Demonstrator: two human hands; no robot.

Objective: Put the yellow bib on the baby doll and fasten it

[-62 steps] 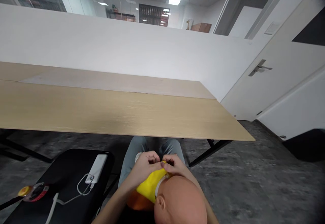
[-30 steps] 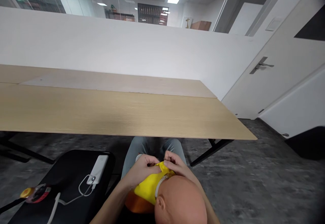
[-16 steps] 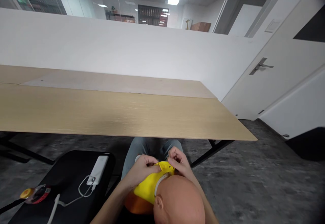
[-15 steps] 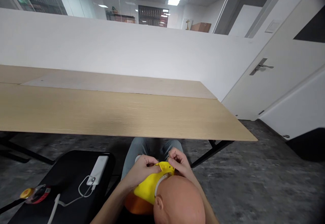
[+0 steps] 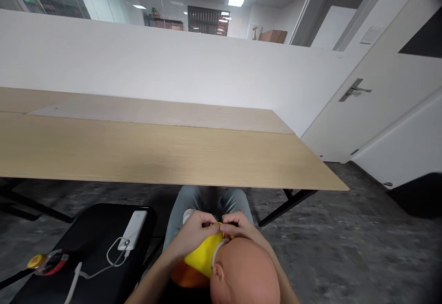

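Note:
A bald doll (image 5: 247, 274) lies on my lap at the bottom of the view, its head toward me. It wears a yellow garment (image 5: 203, 254) over an orange part (image 5: 179, 274). My left hand (image 5: 191, 231) and my right hand (image 5: 238, 226) meet at the garment's top edge near the doll's neck. Both hands have their fingers pinched on the yellow fabric. The fingertips touch each other there, and what lies under them is hidden.
A long light wooden table (image 5: 138, 147) spans the view just beyond my knees. To my left a black seat (image 5: 93, 239) carries a white power bank (image 5: 133, 229) with a white cable and a small red and yellow object (image 5: 44, 260). A white door (image 5: 373, 97) stands to the right.
My right hand, which had lifted the yellow flap apart from the left, has come back down and inward. Both hands are now pinched together on the garment's edge.

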